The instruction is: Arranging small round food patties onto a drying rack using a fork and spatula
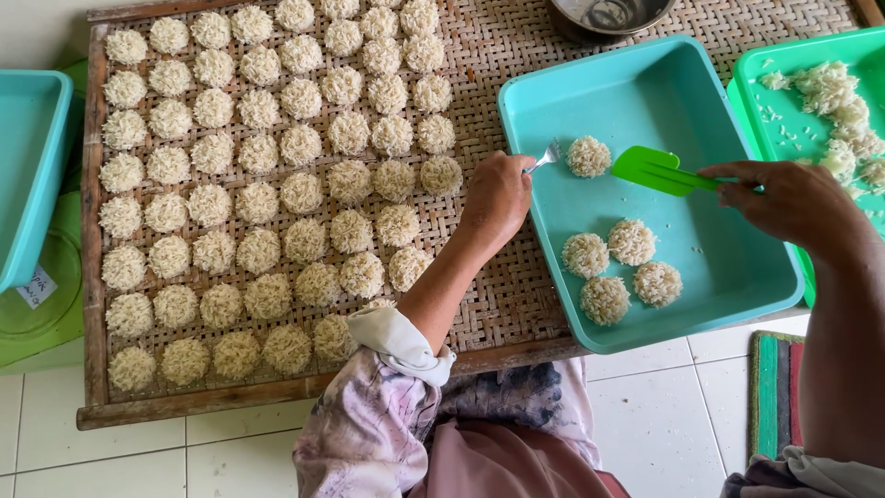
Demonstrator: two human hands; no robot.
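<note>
My left hand point(498, 198) grips a metal fork point(546, 157), its tines touching a round patty of pressed rice point(588, 157) in a teal tray point(719, 249). My right hand point(793, 198) holds a green plastic spatula point(654, 171) by its handle, the blade hovering just right of that patty. Several more rice patties point(619, 267) lie grouped in the tray's near half. To the left, a woven bamboo mat tray point(498, 304) carries many rice patties point(258, 184) laid in rows.
A green tray point(784, 129) with loose cooked rice point(830, 92) sits at the far right. A metal bowl point(608, 14) stands at the top. Another teal tray point(28, 157) and a green lid point(37, 314) lie at the left. White floor tiles and a striped mat point(774, 397) are below.
</note>
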